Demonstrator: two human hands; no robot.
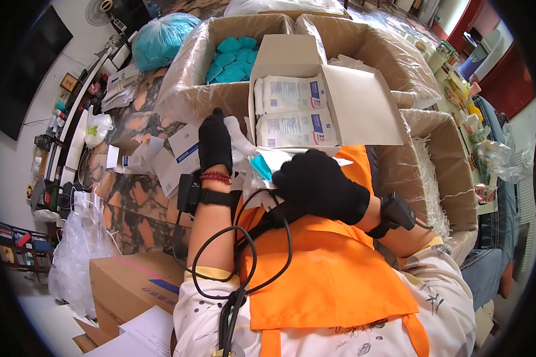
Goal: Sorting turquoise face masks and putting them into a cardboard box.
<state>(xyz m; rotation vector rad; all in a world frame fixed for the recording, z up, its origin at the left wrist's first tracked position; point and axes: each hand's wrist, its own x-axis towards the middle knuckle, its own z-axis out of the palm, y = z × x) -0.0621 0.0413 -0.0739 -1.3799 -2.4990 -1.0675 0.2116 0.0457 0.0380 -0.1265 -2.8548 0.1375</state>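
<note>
My left hand [215, 141], in a black glove, is closed beside the near left carton, with a crumpled white plastic pouch [239, 143] at its fingers. Lower and to the right, my black-gloved right hand [320, 183] is curled into a grip. A teal piece [261, 167] with white sheeting around it sticks out from its finger side; the fingers hide the rest. Just beyond both hands an open white box [363, 107] holds two stacks of white printed packets [295, 128], its flaps folded out.
Plastic-lined cartons [187, 98] stand ahead and to the right [455, 172]; one holds teal packets [229, 62]. A bag of teal items [164, 41] sits far left. Flattened white boxes [184, 149] lie on the floor. A brown carton [125, 285] is near left; black cables [244, 244] loop across my front.
</note>
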